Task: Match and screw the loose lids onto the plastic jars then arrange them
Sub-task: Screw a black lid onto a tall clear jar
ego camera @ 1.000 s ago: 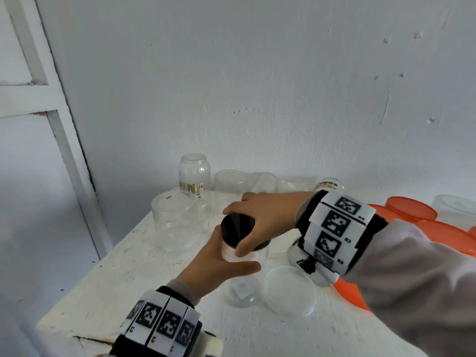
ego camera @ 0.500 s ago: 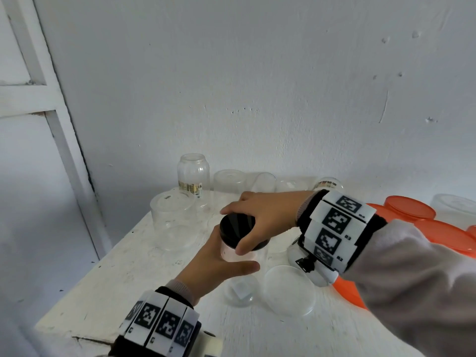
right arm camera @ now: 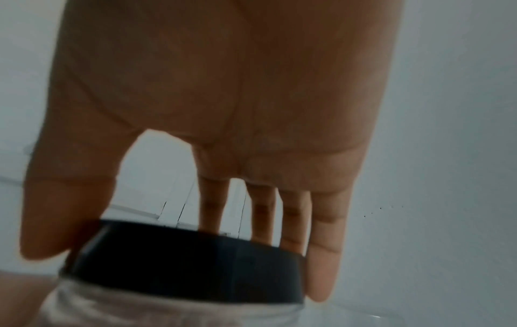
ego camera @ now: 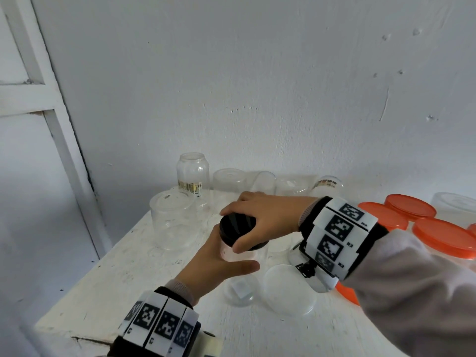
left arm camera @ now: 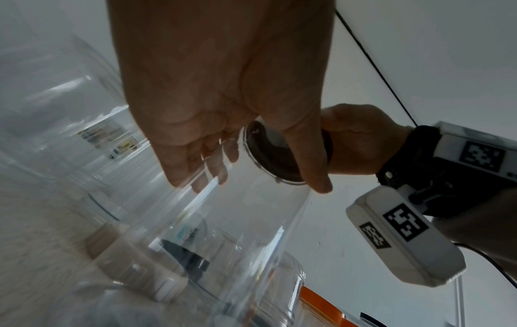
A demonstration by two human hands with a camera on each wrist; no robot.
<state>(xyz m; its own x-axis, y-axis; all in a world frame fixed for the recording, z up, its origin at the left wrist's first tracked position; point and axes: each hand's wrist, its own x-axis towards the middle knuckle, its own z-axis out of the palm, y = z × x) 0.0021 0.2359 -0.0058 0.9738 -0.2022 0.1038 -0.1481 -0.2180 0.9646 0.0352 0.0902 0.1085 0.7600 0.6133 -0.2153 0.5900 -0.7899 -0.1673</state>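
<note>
right now my left hand [ego camera: 216,264] wraps the clear jar [ego camera: 231,251] at table centre, and my right hand [ego camera: 260,220] pinches its black lid [ego camera: 235,226] from three o'clock. if i twist it tilted, it may cross-thread; at twelve o'clock, loose jars [ego camera: 192,173] could topple.

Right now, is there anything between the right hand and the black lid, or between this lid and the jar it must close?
Nothing visible. The right hand grips the black lid directly by its rim, and the lid already sits on the mouth of the clear jar, which the left hand holds.
</note>
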